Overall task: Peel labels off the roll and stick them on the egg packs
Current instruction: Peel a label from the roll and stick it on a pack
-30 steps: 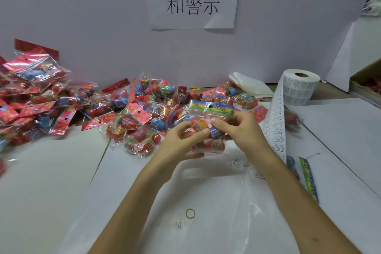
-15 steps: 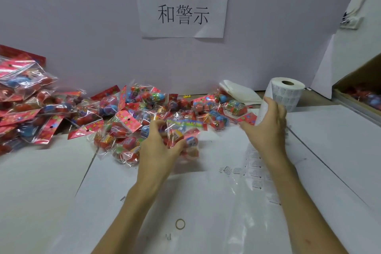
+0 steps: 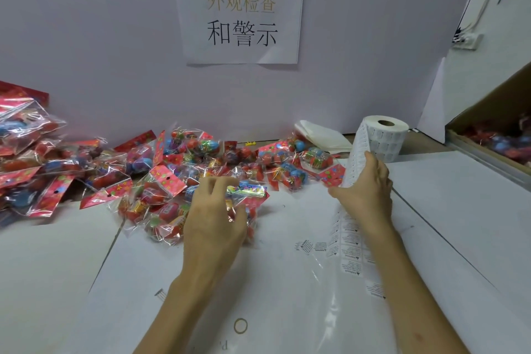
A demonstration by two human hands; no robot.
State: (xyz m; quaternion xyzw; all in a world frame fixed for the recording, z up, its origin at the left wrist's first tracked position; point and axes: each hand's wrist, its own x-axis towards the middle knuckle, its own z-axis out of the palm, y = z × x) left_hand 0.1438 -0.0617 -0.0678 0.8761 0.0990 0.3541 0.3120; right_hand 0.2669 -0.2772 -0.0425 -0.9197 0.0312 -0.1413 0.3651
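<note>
A white label roll (image 3: 383,138) stands upright at the back right of the table. Its strip of labels (image 3: 355,158) rises from the roll and trails down toward me over the table. My right hand (image 3: 366,192) holds this strip just below the roll, thumb on the near side. My left hand (image 3: 215,218) lies over an egg pack (image 3: 248,191) with a colourful header, fingers curled round it, at the front edge of the heap. The pack's lower part is hidden under my hand.
A heap of red egg packs (image 3: 178,169) spreads along the wall, with more stacked at the far left (image 3: 26,146). Folded white paper (image 3: 321,135) lies behind the heap. A cardboard box (image 3: 494,138) with packs stands at the right. Clear plastic film (image 3: 316,282) covers the near table.
My left hand has lowered the egg pack from mid-air to the table by the heap. My right hand let go of the pack, moved right and took hold of the label strip.
</note>
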